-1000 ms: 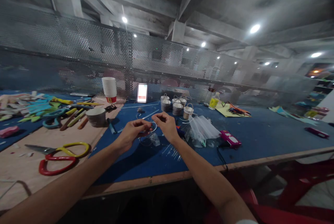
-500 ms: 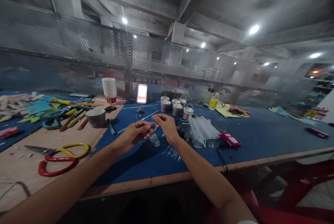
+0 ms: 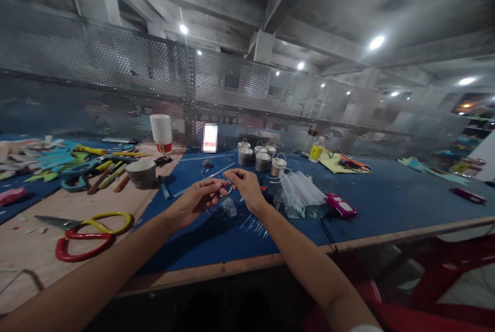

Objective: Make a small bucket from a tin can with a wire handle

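Observation:
Over the blue mat (image 3: 185,249), both hands meet at a thin, pale loop (image 3: 229,188) that looks like wire or cord. My left hand (image 3: 199,199) pinches it between thumb and fingers. From the other side, my right hand (image 3: 246,187) is closed on it with thumb and forefinger. Fingers cover much of the loop, so its full shape is hidden. Just beyond the hands stand several tiny grey buckets (image 3: 263,161) with arched handles. Loose thin wires (image 3: 257,226) and a clear plastic scrap (image 3: 230,207) lie below the hands.
Large scissors (image 3: 110,236) with red and yellow handles lie at left, near a grey bowl (image 3: 142,173) and stacked paper cups (image 3: 161,133). On the right are plastic bags (image 3: 303,190), a magenta device (image 3: 341,205) and a yellow-labelled bottle (image 3: 317,150). A lit phone (image 3: 210,137) stands behind.
Both hands stay together at the loop. The fingertips have shifted very slightly, the right ones a little to the left; nothing is let go.

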### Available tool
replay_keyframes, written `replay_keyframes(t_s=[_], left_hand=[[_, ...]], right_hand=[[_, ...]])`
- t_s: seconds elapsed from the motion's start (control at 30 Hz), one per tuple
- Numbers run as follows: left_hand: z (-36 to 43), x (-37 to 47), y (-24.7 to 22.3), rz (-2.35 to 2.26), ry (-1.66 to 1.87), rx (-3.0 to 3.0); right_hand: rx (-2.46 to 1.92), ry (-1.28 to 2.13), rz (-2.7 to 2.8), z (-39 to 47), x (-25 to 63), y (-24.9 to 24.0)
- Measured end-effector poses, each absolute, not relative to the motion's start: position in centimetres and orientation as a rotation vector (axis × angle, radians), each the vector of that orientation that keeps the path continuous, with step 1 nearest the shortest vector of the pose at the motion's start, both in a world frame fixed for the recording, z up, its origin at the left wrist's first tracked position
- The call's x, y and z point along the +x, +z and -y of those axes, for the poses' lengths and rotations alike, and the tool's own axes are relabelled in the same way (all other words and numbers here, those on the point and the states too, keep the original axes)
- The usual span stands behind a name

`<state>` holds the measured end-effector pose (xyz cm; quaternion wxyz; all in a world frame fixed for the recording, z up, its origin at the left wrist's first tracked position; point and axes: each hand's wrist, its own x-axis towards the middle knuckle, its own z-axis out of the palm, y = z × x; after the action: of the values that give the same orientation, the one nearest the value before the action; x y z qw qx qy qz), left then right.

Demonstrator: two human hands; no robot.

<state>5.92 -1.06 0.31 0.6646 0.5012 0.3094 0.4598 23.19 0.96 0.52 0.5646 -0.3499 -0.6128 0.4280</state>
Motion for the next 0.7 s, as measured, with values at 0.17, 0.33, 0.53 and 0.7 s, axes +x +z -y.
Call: replay_keyframes(t_s=[0.17,0.33,0.53,0.7], left_hand=[[1.28,5.99,0.3,-0.795,1.119,1.185],[1.4,5.83,0.36,-0.823,1.104,1.249],[1.07,5.51,0.33,-0.796,1.104,1.215],[1.0,5.67,0.29,-0.867,1.184,1.312]], right_hand=[[-0.86,1.024,1.422,-0.73,22.86,0.39],[-0.83,1.014,1.427,-0.79,23.06,0.34],[-0.809,1.016,1.446,-0.86,23.22,0.31],[-0.83,1.023,1.43,-0.84,23.09,0.25]])
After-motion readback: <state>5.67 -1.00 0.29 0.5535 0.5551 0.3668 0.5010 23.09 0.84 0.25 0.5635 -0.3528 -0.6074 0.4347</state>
